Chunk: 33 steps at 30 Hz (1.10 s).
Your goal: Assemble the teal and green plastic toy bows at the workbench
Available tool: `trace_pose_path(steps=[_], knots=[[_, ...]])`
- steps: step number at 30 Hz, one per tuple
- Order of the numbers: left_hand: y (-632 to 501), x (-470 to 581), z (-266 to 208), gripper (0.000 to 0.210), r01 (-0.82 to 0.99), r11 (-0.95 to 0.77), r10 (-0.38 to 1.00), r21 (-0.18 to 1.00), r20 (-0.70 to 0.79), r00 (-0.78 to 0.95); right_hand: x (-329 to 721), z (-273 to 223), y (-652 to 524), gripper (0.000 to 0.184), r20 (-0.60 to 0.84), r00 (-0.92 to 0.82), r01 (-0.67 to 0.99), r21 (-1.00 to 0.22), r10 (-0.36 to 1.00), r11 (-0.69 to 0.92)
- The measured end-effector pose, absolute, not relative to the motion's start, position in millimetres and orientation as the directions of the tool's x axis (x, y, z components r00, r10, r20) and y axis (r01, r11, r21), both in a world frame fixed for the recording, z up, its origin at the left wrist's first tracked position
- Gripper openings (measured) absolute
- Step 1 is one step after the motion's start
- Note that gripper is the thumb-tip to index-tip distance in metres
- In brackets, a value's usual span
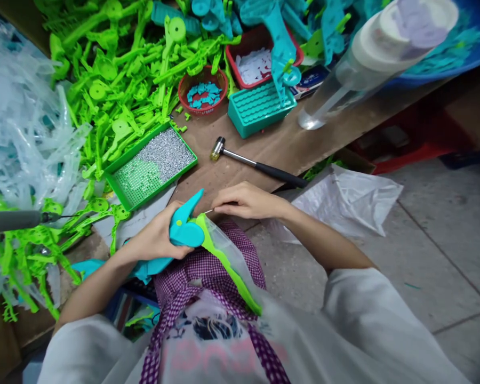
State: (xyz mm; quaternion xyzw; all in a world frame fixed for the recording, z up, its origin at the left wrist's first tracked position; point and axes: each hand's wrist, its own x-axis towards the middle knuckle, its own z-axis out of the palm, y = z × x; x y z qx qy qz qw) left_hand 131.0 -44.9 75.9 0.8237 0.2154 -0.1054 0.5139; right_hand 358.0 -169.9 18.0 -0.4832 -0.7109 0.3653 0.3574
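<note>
The left hand (160, 233) grips the piece (186, 233) by its blue part, at the table's (202, 130) near edge; the right hand (246, 200) pinches what seems a thin pin (208, 212) beside its green end; the hammer's (260, 166) handle reaches that edge, right of the tray (138, 181).

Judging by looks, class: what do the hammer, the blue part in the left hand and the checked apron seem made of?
Hammer: the shaft looks like polished metal, from its bright shine; the dull black grip is perhaps rubber or plastic.
Blue part: probably moulded plastic, smooth and evenly coloured.
Apron: apparently matte cloth, judging by its soft folds.
</note>
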Motion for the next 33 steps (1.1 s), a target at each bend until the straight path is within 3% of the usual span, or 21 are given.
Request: trace_pose_path(steps=[8,12,15,17,21,23,27,30,33], knots=[[-47,131,74,0.057,0.467,-0.393,0.25,0.792,-0.396,0.883,346,15,-164,0.025,0.232,-0.288,0.532,-0.768,0.929,0.357],[-41,129,74,0.063,0.462,-0.398,0.259,0.792,-0.386,0.885,342,8,-173,0.025,0.235,-0.199,0.5,-0.811,0.951,0.305],[-31,128,70,0.069,0.506,-0.327,0.238,0.798,-0.449,0.861,345,-5,-184,0.026,0.241,0.134,0.529,-0.838,0.961,0.137],[-23,129,60,0.072,0.565,-0.163,0.197,0.809,-0.535,0.822,352,-15,-184,0.029,0.21,0.35,0.627,-0.777,0.913,-0.061],[-15,134,33,0.061,0.622,0.18,0.198,0.762,-0.648,0.735,375,-28,-160,0.035,0.106,0.429,0.798,-0.509,0.897,-0.321],[-13,137,23,0.051,0.603,0.247,0.26,0.759,-0.651,0.713,382,-24,-150,0.036,0.121,0.449,0.805,-0.485,0.885,-0.342],[-10,140,23,0.049,0.55,0.279,0.361,0.787,-0.617,0.699,357,-7,-175,0.041,0.2,0.533,0.649,-0.72,0.822,-0.245],[-8,141,27,0.057,0.539,0.268,0.366,0.798,-0.602,0.709,319,0,-215,0.061,-0.034,0.321,0.325,-0.935,0.947,-0.143],[-10,139,26,0.056,0.554,0.233,0.291,0.799,-0.601,0.745,310,4,-230,0.062,-0.307,0.106,0.014,-0.951,0.946,-0.31]])
